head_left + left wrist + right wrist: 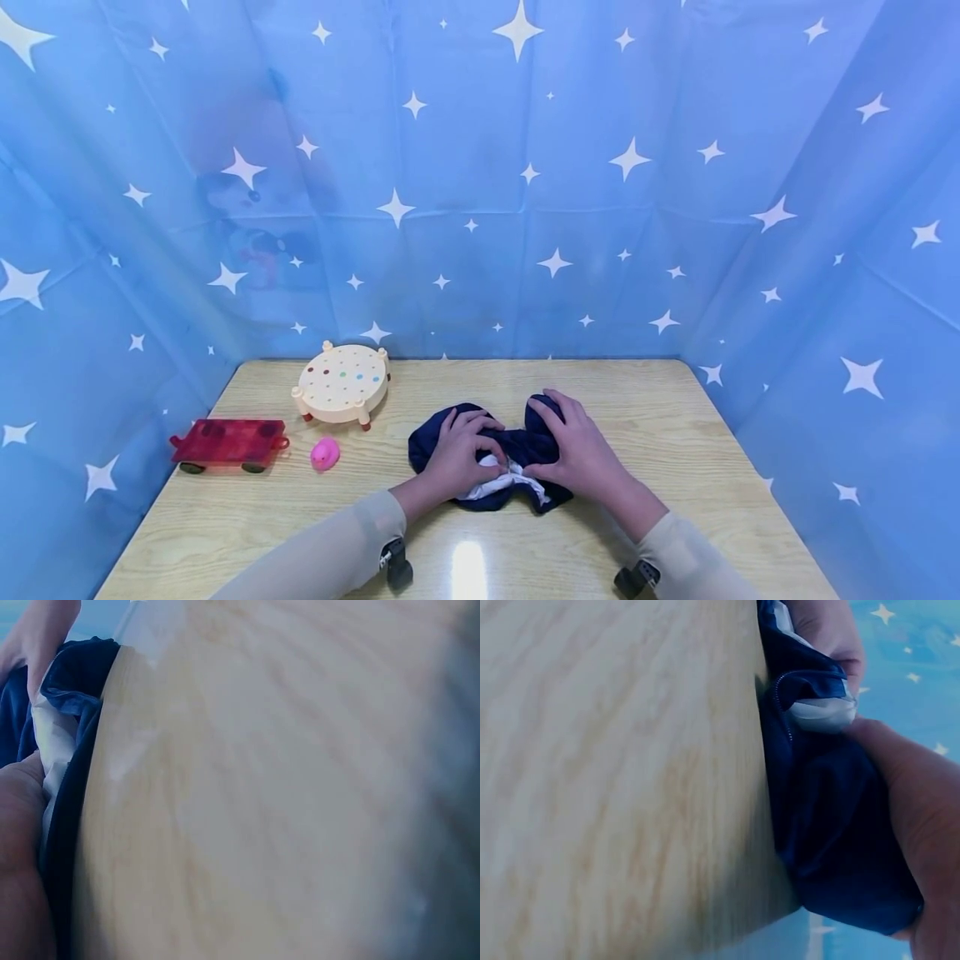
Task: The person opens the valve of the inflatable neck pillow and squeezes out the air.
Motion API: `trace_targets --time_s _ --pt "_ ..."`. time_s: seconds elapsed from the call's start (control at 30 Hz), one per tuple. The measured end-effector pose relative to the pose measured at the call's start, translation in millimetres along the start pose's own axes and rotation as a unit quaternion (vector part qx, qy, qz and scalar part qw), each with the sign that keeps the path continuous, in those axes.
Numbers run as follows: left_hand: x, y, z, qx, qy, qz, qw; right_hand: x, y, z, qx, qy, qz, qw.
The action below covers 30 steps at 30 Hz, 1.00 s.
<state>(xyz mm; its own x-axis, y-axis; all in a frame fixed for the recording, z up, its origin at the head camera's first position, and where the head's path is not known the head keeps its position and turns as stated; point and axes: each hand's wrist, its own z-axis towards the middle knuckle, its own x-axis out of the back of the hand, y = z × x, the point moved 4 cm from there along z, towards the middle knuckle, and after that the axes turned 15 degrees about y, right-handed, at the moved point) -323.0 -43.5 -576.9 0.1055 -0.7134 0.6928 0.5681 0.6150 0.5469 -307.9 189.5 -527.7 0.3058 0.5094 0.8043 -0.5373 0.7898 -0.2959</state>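
Note:
A dark navy zippered fabric pouch (513, 446) lies crumpled on the table, its white lining (495, 483) showing along the near side. My left hand (457, 458) bends over its left part, thumb and forefinger pinching at the lining. On the right end, my right hand (581, 450) grips the navy cloth between thumb and fingers. The right wrist view shows a zipper (780, 694) beside the lining, with the right thumb (885, 746) against the pouch's edge. In the left wrist view, the left hand (19, 832) appears only in part. Whatever is inside the pouch is hidden.
At the table's left stand a translucent red toy cart (232, 442) with dark wheels and a small pink toy (325, 454). Behind them sits a cream round toy stool (343, 382) with colored dots. A blue star-patterned curtain (480, 167) surrounds the wooden table (645, 400).

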Motion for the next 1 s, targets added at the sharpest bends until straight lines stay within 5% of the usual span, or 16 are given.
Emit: trace_targets --time_s 1.0 --pt "1.7 2.8 0.4 -0.001 -0.004 0.005 1.0000 -7.4 0.5 -6.2 0.020 -0.002 -0.007 0.9998"
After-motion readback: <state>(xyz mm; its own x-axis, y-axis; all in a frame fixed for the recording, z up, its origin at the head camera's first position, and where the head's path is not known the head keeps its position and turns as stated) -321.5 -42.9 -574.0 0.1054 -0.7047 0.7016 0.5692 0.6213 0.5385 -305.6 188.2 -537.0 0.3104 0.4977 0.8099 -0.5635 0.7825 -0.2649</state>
